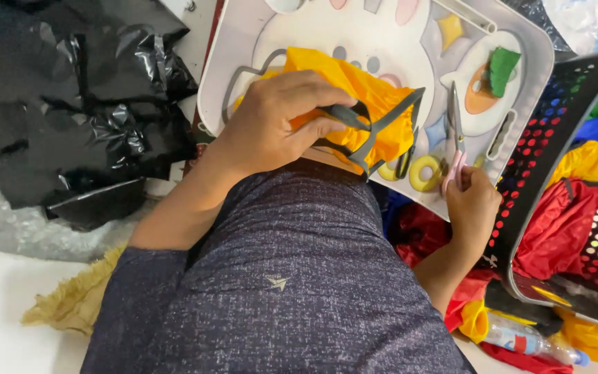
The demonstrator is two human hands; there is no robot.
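Note:
My left hand (278,125) grips an orange-yellow fabric piece (365,97) with grey straps (375,128), pressing it down on a white tray table (233,76) that rests over my lap. My right hand (472,208) holds small pink-handled scissors (455,135) at the tray's near edge, blades pointing away from me. The scissors lie just right of the fabric, apart from it. A yellow ring shape (425,173) sits between the fabric and the scissors.
A green cloth scrap (503,69) lies on the tray's far right. A black perforated basket (562,138) at the right holds red, yellow, blue and green fabric pieces. Black plastic bags (84,104) are piled at the left. A plastic bottle (531,343) lies at the lower right.

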